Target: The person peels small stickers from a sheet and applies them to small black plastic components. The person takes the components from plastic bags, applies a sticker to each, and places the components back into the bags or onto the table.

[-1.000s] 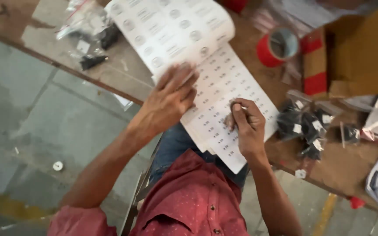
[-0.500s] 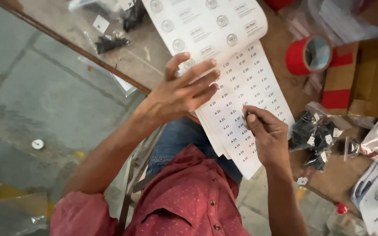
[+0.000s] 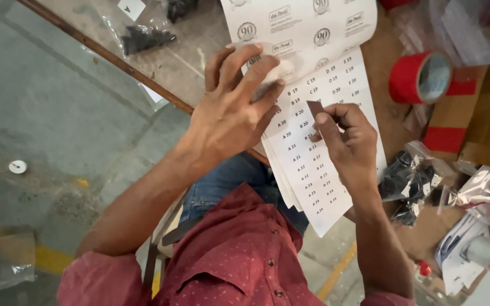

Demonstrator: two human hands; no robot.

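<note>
Right hand (image 3: 344, 133) fingers lifted, pinching a sticker (image 3: 315, 107).

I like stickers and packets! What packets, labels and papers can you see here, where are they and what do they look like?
Sticker sheets: white stack with rows of small dark labels, on the table edge under both hands, left hand and right hand.
Backing page: white, round grey marks, folded back above.
Clear bag: top left, black parts, small white label.
Clear bags: right, black parts.
Red tape roll: round, upper right.
Cardboard box: brown, red tape, far right.
</note>
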